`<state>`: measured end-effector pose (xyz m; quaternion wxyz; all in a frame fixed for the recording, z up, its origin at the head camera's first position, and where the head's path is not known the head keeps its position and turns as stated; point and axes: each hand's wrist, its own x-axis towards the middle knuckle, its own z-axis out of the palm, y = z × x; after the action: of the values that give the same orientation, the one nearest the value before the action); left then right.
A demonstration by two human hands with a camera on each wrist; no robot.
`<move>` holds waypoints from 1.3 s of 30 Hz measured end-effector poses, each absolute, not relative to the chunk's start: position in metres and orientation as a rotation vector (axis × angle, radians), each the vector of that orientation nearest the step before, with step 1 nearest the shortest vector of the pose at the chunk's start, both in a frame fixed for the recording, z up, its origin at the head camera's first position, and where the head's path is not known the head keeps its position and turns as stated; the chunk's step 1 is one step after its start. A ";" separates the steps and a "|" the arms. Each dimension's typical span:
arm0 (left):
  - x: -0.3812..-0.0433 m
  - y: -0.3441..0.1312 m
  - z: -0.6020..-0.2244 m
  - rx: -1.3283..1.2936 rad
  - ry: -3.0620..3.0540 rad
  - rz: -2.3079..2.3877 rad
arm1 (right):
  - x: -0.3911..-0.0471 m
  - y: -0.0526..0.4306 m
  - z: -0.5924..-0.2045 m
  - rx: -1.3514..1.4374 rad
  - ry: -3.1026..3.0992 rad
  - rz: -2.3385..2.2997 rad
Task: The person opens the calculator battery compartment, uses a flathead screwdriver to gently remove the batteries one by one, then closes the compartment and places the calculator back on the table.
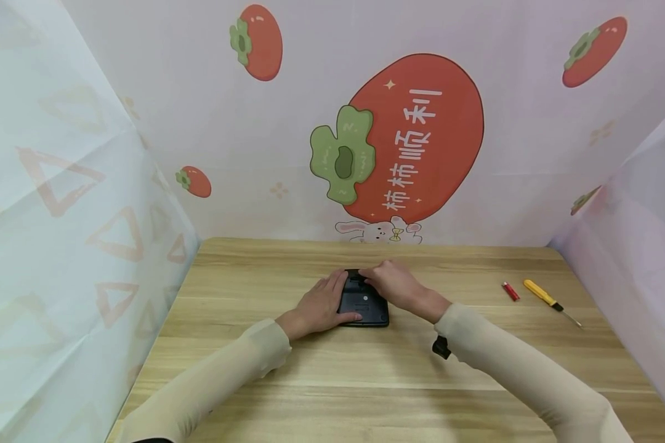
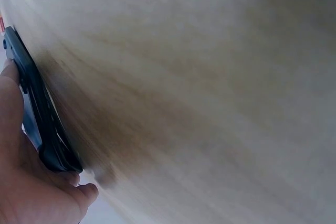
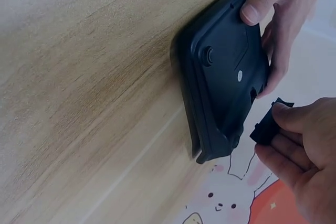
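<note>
A black calculator lies back side up on the wooden table. Its back carries a round rubber foot and a small white sticker. My left hand grips it from the left side, thumb on the back and fingers around the edge. In the left wrist view the calculator is seen edge-on. Beside the calculator's far end, my right hand pinches a small black battery cover between thumb and fingers. In the right wrist view the cover is apart from the calculator.
On the right of the table lie a small red battery and a screwdriver with a yellow handle. A printed backdrop rises behind the table. Similar sheets stand at both sides.
</note>
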<state>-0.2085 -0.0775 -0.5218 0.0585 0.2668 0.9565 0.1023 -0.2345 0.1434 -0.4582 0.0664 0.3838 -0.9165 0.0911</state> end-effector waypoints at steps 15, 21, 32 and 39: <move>-0.208 -0.079 -0.520 0.824 2.887 0.354 | -0.241 0.132 -0.465 1.184 -2.777 0.131; -0.207 -0.080 -0.519 0.833 2.892 0.350 | -0.241 0.129 -0.467 1.204 -2.773 0.088; -0.207 -0.079 -0.518 0.840 2.904 0.356 | -0.241 0.126 -0.470 1.199 -2.772 0.050; -0.208 -0.079 -0.520 0.830 2.907 0.346 | -0.243 0.127 -0.472 1.195 -2.764 0.076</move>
<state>-0.2078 -0.0787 -0.5200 0.0494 0.2724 0.9542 0.1137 -0.2432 0.1265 -0.4722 0.0647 0.3959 -0.9156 0.0252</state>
